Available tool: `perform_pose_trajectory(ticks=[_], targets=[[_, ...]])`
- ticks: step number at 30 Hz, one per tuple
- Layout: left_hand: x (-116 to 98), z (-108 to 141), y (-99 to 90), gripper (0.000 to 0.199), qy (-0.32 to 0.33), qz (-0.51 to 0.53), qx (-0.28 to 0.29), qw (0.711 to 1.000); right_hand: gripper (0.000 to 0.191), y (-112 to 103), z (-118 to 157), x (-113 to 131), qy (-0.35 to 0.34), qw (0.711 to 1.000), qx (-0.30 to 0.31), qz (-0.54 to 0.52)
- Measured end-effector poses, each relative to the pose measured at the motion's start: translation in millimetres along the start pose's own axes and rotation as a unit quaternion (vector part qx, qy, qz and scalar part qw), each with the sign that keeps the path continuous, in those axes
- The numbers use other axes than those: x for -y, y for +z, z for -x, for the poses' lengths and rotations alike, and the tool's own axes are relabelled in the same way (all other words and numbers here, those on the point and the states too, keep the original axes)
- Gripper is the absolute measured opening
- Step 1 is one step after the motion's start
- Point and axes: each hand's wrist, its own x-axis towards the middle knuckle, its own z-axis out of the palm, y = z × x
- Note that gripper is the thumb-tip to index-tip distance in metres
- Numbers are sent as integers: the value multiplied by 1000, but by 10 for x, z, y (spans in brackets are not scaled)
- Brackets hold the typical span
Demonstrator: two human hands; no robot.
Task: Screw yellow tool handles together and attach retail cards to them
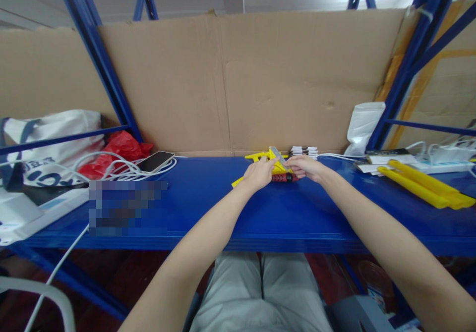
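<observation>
My left hand (259, 170) is closed at the yellow plastic part (256, 156), with its fingertips against a small flat grey piece (277, 154). From the other side my right hand (307, 166) pinches the lower end of that grey piece. The yellow part sticks out behind and beside the left fingers, and its exact form is partly hidden. Just under the hands lies a red and black tool handle (283, 177) on the blue table (208, 200). Small white-and-black packs (303, 152) are stacked right behind my right hand.
On the right lie long yellow plastic pieces (424, 186) near a power strip (442, 166); a white pouch (364, 126) leans at the back. To the left are a phone (157, 161), white cables, a red bag (124, 146) and a cloth bag (70, 138). Cardboard (267, 84) walls the rear.
</observation>
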Motion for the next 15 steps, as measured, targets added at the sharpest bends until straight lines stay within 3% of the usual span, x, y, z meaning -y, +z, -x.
perform_pose_trajectory(ticks=[7,15], targets=[[-5,-4,57,45,37,-27,-11,999,28,4,-30,-4,4,999,-18,-30],[-104,59,-20,45,98,-34,5,995,21,84,6,39,-30,992,-119,-20]])
